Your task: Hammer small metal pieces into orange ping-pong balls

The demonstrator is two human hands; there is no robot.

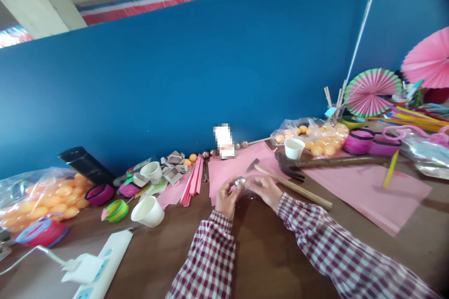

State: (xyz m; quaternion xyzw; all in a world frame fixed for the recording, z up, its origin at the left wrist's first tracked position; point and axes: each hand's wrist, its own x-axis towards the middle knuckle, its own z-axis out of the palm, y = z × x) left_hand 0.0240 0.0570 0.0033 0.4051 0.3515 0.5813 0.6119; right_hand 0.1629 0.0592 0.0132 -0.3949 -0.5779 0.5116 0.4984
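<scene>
A small shiny silver ball (pixel 240 181) sits between the fingertips of both hands, just above the table. My left hand (pixel 226 198) pinches it from the left with thumb and fingers. From the right, the closed fingertips of my right hand (pixel 265 190) meet it. Something clear and glinting (pixel 251 196) shows beneath the right fingers, too blurred to name. Behind the hands lies a pink paper sheet (pixel 224 175). A small hammer (pixel 294 187) with a wooden handle rests just right of my right hand.
Left of the hands are a white cup (pixel 148 211), folded pink paper (pixel 192 182), a bag of orange balls (pixel 52 198) and a power strip (pixel 105 266). At right lie a larger claw hammer (pixel 336 162), a white bowl (pixel 293 148) and another pink sheet (pixel 372 191). A blue partition (pixel 210 65) stands behind.
</scene>
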